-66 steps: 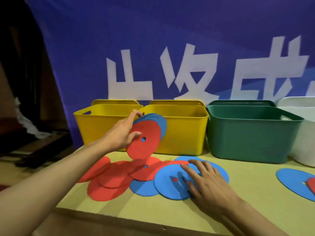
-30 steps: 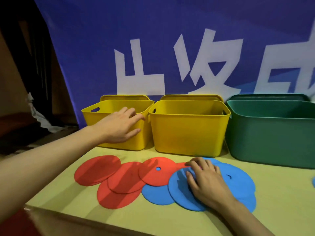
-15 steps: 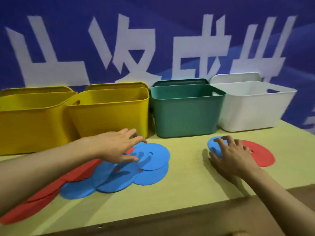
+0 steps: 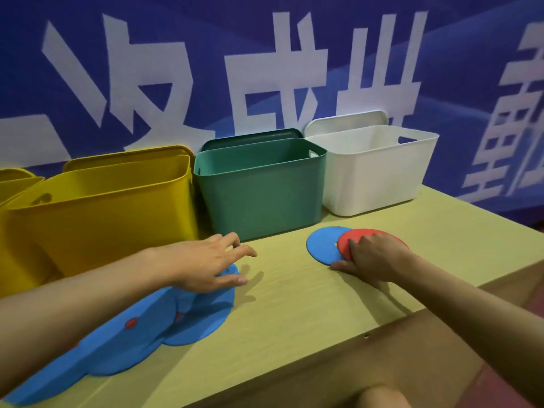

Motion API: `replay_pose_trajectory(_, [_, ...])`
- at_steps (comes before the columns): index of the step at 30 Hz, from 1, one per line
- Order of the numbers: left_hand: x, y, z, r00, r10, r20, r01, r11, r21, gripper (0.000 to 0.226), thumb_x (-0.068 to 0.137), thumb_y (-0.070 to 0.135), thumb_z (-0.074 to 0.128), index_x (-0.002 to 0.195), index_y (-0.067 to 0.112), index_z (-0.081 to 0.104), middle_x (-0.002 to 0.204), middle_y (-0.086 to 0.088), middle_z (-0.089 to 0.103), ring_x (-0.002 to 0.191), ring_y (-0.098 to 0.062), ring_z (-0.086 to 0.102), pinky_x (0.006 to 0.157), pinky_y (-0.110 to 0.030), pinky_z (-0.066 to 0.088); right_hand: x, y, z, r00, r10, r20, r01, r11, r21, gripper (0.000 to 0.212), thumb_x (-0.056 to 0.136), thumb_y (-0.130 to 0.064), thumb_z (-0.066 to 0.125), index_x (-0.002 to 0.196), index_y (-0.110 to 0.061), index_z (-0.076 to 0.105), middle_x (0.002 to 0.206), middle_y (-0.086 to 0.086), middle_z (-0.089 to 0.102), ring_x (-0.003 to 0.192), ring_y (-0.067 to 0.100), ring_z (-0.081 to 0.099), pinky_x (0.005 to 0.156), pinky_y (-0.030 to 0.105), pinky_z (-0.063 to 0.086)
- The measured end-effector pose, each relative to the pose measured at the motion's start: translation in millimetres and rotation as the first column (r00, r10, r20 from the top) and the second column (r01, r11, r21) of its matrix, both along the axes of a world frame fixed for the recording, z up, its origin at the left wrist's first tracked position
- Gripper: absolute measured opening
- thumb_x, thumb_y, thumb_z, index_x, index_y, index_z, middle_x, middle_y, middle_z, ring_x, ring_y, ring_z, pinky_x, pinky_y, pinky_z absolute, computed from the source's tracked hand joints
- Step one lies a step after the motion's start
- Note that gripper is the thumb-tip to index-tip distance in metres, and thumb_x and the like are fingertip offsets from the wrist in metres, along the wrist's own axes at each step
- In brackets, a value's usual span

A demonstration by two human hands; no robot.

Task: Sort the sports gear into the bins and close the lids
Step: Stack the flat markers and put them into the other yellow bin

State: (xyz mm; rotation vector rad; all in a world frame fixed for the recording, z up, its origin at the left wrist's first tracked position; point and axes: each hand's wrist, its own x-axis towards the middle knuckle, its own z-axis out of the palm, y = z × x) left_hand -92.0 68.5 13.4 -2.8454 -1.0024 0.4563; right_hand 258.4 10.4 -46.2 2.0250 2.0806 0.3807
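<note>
You're at what looks like an event or sports activity hall: a big blue banner (image 4: pixel 294 69) with large white characters hangs behind your pale wooden table (image 4: pixel 294 304) of coloured plastic bins (image 4: pixel 259 195).

far-left yellow bin (image 4: pixel 14 184) cut off, red disc (image 4: pixel 353 242) half hidden

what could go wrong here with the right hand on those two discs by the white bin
The red disc overlaps the blue disc, so the right hand may drag or lift both together and mix colours. Both lie flat on the table, so getting an edge up could be fiddly.
</note>
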Motion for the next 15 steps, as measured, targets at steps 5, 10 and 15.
replay_pose_trajectory(5, [0.5, -1.5, -2.1, 0.998, -0.016, 0.063, 0.018, 0.999, -0.038, 0.063, 0.096, 0.078, 0.020, 0.151, 0.055, 0.002, 0.143, 0.009, 0.029, 0.123, -0.008, 0.043, 0.106, -0.033, 0.045, -14.3, -2.4, 11.0, 0.994, 0.048, 0.096, -0.048, 0.999, 0.003, 0.037, 0.103, -0.041, 0.036, 0.111, -0.017, 0.062, 0.087, 0.000, 0.058, 0.074, 0.018, 0.056, 0.064, 0.030, 0.049])
replay_pose_trajectory(10, [-11.1, -5.2, 3.1, 0.997, -0.028, 0.075, 0.030, 0.999, -0.014, 0.061, 0.097, 0.076, 0.019, 0.151, 0.054, 0.001, 0.140, 0.009, 0.031, 0.121, -0.009, 0.045, 0.104, -0.033, 0.046, -28.7, 0.6, 2.1, 0.996, -0.078, 0.044, 0.079, 0.997, -0.015, 0.024, 0.099, -0.031, 0.056, 0.117, -0.017, 0.062, 0.098, 0.000, 0.066, 0.085, 0.018, 0.064, 0.074, 0.030, 0.056])
replay_pose_trajectory(15, [-29.6, -8.7, 8.7, 0.992, -0.049, 0.113, 0.044, 0.998, 0.047, 0.063, 0.100, 0.071, 0.027, 0.152, 0.052, -0.002, 0.137, 0.009, 0.033, 0.115, -0.009, 0.046, 0.099, -0.036, 0.050, -40.4, -12.5, -1.6, 0.997, 0.076, 0.004, -0.076, 0.989, 0.125, 0.060, 0.098, -0.025, 0.055, 0.153, -0.028, 0.030, 0.120, 0.002, 0.067, 0.090, 0.025, 0.067, 0.065, 0.035, 0.051])
